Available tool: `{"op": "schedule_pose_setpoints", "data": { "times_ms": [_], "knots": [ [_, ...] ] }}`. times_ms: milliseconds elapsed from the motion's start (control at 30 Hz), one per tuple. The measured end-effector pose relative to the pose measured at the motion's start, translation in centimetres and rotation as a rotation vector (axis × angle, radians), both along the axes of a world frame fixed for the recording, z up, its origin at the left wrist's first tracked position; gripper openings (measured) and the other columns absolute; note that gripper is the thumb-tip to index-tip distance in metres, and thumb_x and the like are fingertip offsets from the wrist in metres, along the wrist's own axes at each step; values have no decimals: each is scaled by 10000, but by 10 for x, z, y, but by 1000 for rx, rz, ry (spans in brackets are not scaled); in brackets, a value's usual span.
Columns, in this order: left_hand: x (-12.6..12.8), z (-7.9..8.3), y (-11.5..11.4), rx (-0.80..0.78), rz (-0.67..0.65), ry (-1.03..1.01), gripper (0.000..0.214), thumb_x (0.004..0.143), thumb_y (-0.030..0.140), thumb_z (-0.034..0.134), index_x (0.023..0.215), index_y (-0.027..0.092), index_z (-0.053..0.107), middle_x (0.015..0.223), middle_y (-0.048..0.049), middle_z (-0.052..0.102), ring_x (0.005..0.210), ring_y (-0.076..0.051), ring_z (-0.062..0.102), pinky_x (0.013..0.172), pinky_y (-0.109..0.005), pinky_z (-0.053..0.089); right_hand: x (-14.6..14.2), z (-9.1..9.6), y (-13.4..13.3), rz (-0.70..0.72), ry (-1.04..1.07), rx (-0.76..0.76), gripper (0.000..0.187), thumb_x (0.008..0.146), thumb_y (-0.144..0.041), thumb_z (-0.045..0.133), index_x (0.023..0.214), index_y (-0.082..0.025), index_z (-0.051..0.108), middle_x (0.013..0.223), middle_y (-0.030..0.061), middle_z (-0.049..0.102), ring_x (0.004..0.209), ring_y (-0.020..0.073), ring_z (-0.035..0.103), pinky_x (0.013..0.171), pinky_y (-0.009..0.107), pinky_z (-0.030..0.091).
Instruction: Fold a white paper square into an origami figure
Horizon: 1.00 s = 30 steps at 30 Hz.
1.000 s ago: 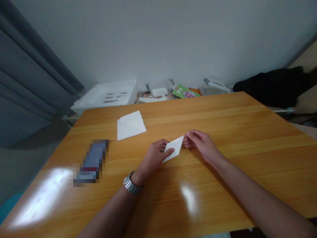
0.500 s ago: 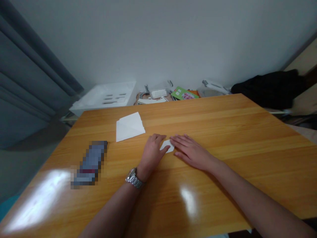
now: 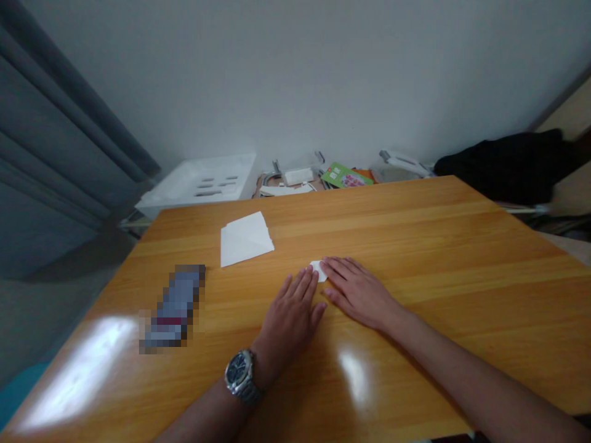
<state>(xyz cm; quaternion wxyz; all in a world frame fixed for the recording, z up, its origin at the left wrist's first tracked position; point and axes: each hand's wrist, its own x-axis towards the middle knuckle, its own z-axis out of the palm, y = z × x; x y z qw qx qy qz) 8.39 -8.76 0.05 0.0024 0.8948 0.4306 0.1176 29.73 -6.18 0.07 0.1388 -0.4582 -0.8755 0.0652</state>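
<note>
A small piece of folded white paper [image 3: 318,271] lies on the wooden table [image 3: 406,227], partly covered by fingers from both sides. My left hand [image 3: 294,312], with a metal watch on the wrist, rests palm down with its fingers stretched out and the tips on the paper's left part. From the right, my right hand [image 3: 357,290] lies flat, its fingertips pressing the paper's right edge and its thumb apart on the wood. Farther back on the left is a larger sheet of white paper [image 3: 247,240], creased and lying flat.
A pixelated phone-like object [image 3: 175,307] lies on the left of the table. Behind the far edge stand a white tray-like box [image 3: 198,181], a green booklet [image 3: 346,175] and assorted clutter. Black cloth [image 3: 503,166] is heaped at the back right.
My left hand has turned from a thumb-and-finger hold at the paper's left side to lying palm down with straight fingers on it. My right hand stays nearly in place.
</note>
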Motion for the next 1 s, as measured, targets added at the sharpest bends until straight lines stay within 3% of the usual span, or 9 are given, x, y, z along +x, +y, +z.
{"op": "schedule_pose_setpoints", "data": {
  "times_ms": [100, 233, 633, 1000],
  "knots": [
    [-2, 1, 2, -1, -12, -6, 558, 1046, 353, 395, 1534, 87, 350, 1601, -168, 351, 1502, -268, 313, 1230, -475, 297, -5, -1, 1, 35, 21, 12, 613, 1044, -460, 361, 1573, -152, 335, 1624, 119, 331, 1513, 262, 286, 1253, 509, 222],
    [-3, 2, 2, -14, -23, -21, 541, 1045, 308, 375, 1533, 76, 348, 1602, -177, 338, 1502, -273, 308, 1226, -486, 305, -7, -9, 3, 69, 22, -37, 671, 1046, -519, 318, 1599, -143, 255, 1645, 122, 256, 1526, 240, 252, 1253, 473, 243],
    [-19, -4, -8, 46, 16, -22, 564, 1047, 320, 396, 1541, 59, 325, 1600, -180, 339, 1513, -275, 276, 1238, -494, 295, -10, -10, 1, 43, 4, -60, 695, 1042, -540, 317, 1606, -144, 226, 1643, 118, 245, 1534, 231, 219, 1261, 471, 225],
    [-51, -4, -26, 31, 126, 3, 554, 1033, 323, 397, 1532, 90, 346, 1575, -161, 404, 1457, -284, 400, 1195, -504, 373, -12, -7, -1, 18, 5, -60, 729, 1028, -561, 351, 1614, -155, 197, 1642, 122, 253, 1528, 247, 242, 1256, 476, 232]
  ]
}}
